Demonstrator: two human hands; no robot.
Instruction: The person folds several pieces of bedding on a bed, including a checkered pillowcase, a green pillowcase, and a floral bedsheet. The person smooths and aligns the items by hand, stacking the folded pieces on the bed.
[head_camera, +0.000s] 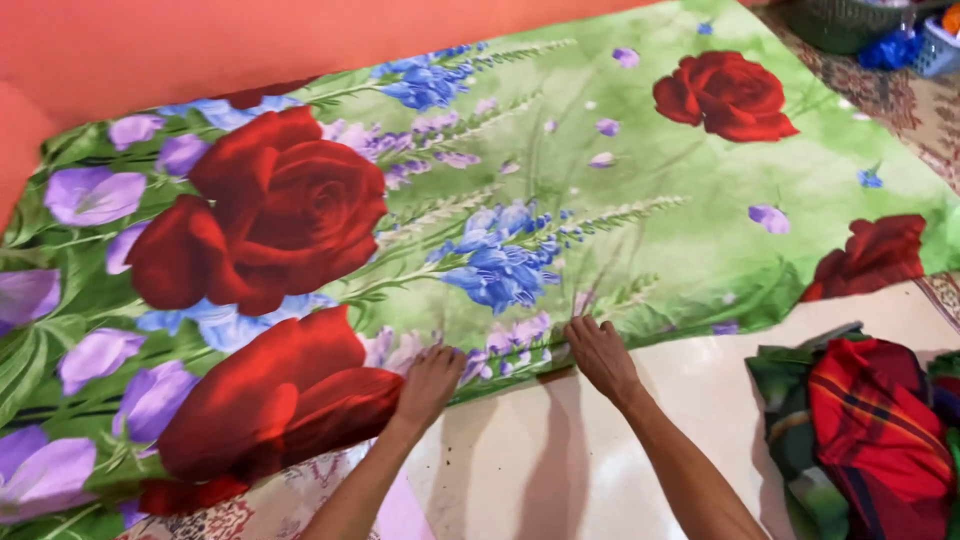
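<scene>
Both hands (515, 370) pressing floral bedsheet (620, 210), plaid cloth (870, 420) beside

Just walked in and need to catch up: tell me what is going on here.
A person is bent over a large floral sheet spread flat on the floor. Both hands press on its near edge, the left hand by a red rose print, the right hand close beside it. A heap of red and green plaid cloth lies to the right, apart from the sheet.
</scene>
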